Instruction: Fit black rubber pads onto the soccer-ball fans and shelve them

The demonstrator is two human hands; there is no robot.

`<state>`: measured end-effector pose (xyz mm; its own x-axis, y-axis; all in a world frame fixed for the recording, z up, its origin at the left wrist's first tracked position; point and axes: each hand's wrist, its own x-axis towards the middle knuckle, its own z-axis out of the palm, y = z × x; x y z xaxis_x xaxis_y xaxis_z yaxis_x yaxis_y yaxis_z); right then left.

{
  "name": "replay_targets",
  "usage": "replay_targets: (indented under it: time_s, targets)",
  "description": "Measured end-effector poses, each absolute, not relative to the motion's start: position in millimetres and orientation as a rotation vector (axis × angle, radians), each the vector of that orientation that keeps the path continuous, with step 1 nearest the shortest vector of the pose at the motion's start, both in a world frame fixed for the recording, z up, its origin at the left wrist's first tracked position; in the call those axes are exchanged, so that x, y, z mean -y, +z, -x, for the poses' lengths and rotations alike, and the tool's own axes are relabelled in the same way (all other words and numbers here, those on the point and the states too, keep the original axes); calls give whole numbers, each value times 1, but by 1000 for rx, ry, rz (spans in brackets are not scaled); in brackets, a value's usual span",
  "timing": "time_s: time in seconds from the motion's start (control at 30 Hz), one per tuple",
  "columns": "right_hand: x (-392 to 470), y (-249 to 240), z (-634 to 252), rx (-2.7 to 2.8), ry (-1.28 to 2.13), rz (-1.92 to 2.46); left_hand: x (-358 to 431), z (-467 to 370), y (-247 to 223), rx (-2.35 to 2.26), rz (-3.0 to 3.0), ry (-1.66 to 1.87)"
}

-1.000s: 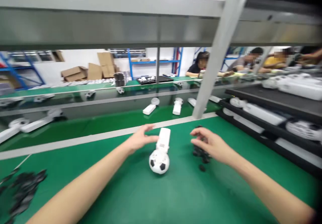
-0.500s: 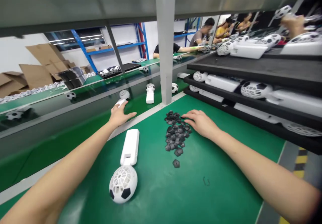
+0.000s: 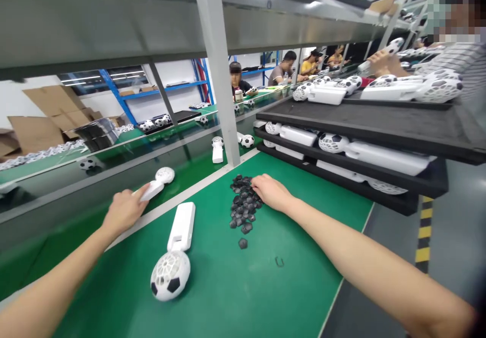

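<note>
My left hand [image 3: 125, 210] is closed around the handle end of a white handheld fan [image 3: 153, 190] with a round lattice head, over the green conveyor belt. My right hand [image 3: 271, 192] touches the upper right of a pile of black pentagon pieces [image 3: 245, 207]; its fingers are drawn together, and whatever is between the fingertips is hidden. Between my arms lies another white fan [image 3: 181, 226] on the green bench, its football-like head nearest me, with black pentagons on its side. A single black pentagon piece [image 3: 243, 243] lies just below the pile.
A grey metal post [image 3: 217, 74] rises at the bench edge. Stacked black trays [image 3: 349, 117] holding white fans stand at the right. More fans, such as one fan [image 3: 217, 150], lie on the belt. A person in a striped sleeve [image 3: 436, 64] works at the right; others sit further back.
The view has shifted rightward. My left hand now grips the fan handle, and that fan has come nearer along the belt. My right hand remains at the pile, its fingers now closer together.
</note>
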<state>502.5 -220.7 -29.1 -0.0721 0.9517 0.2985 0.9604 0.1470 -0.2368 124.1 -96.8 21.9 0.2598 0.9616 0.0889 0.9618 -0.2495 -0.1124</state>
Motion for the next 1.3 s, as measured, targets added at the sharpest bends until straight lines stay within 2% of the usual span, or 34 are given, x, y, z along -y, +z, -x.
replay_targets:
  time_s: [0.1, 0.23, 0.33, 0.43, 0.57, 0.67, 0.8, 0.9, 1.0, 1.17, 1.3]
  targets:
    - [220, -27, -500, 2064, -34, 1821, 163, -53, 14, 1672, 2226, 40]
    - [222, -25, -500, 2046, -9, 1810, 244, 23, -9, 1723, 2151, -22]
    - [223, -22, -500, 2038, 27, 1813, 291, 21, -11, 1750, 1956, -134]
    - [224, -14, -487, 2024, 73, 1797, 318, -37, 2, 1721, 2145, -352]
    - [234, 5, -440, 2059, 264, 1644, 319, -134, 12, 1759, 2782, -640]
    - [250, 16, -398, 2077, 459, 1305, 303, -171, 8, 1714, 2973, -739]
    - [269, 16, -361, 2065, 539, 1033, 275, -160, 3, 1672, 3180, -853]
    - [276, 9, -351, 1981, 717, 998, 264, -138, 6, 1609, 3440, -792]
    - [278, 1, -347, 2033, 751, 907, 262, -129, 10, 1547, 3567, -731]
    - [276, -7, -340, 2178, 682, 771, 265, -137, 9, 1554, 3511, -772]
    - [273, -11, -336, 2137, 639, 798, 270, -146, 3, 1556, 3339, -997]
